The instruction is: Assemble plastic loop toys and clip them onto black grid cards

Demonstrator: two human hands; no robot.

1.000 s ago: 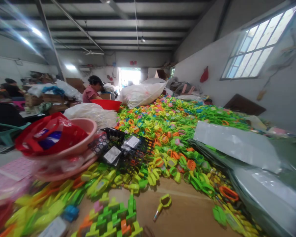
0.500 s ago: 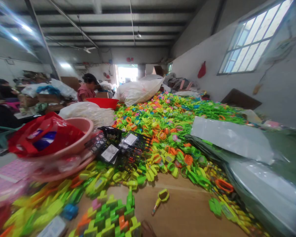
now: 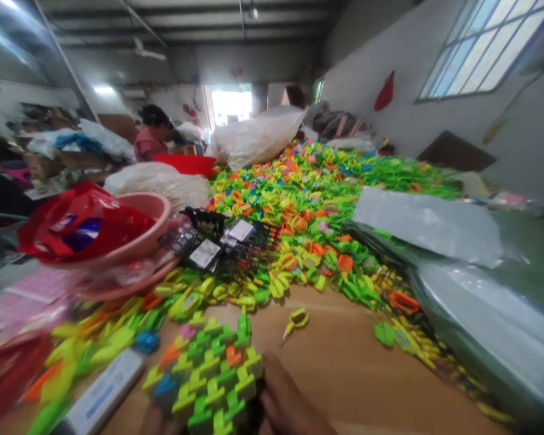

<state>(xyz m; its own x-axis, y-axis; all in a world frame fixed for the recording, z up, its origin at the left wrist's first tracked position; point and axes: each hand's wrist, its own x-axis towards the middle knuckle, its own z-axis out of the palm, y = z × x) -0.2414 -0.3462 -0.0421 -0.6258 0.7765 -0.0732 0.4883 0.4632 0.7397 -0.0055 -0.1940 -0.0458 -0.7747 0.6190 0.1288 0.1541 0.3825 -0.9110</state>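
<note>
— Where's the stack of interlocked plastic pieces [image 3: 208,374]?
— On the cardboard [image 3: 344,374]. The right hand [image 3: 288,402] is against its side and the left hand [image 3: 156,423] barely shows. Their grip is too blurred to tell.
— Much left?
— One stack is together, and the loose heap [image 3: 299,199] beyond looks huge.

right hand [image 3: 286,403] bare, bare wrist, left hand [image 3: 153,420] a blurred bare sliver

Head-worn view, low (close), facing forward
</note>
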